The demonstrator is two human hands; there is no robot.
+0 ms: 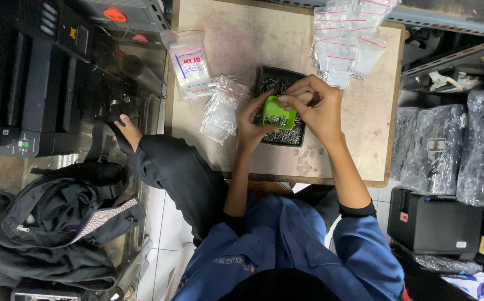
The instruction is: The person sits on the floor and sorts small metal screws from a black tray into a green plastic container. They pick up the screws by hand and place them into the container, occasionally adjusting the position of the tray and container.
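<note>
My left hand (251,124) holds a small green scoop-like tray (279,115) with a few small metal screws in it, just above a black tray (268,76) full of screws. My right hand (314,106) hovers over the green tray with fingers pinched together at its top edge; whether a screw is between them I cannot tell. Both hands are over the middle of a low wooden table (236,39).
Filled clear bags of screws (222,108) lie left of the black tray. Beside them is a pack of zip bags (189,64). Empty zip bags (348,39) are piled at the back right. A black printer (24,78) and backpack (58,223) sit left; wrapped boxes (454,150) right.
</note>
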